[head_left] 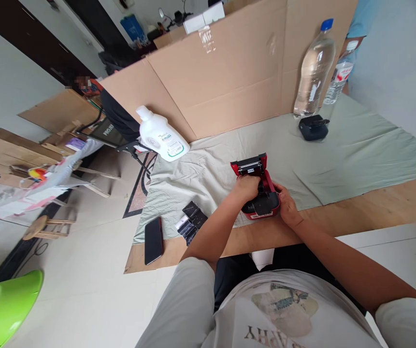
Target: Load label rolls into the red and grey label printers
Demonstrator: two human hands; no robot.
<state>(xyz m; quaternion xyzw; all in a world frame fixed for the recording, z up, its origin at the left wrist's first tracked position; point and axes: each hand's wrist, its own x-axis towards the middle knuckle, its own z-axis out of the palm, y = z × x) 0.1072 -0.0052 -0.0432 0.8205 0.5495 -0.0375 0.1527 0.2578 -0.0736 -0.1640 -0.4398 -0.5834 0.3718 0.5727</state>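
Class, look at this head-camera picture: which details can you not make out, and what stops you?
- Inside of the red device, head view: the left hand covers it.
- Bottle label: print too small.
- Right hand fingers: hidden behind the device.
- Black wrapper contents: too small.

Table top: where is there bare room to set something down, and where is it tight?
Open cloth lies right of the red printer, below the black pouch. More lies between the white jug and the printer. It is crowded near the phone and black packets, beside the left hand; the right hand flanks the printer.
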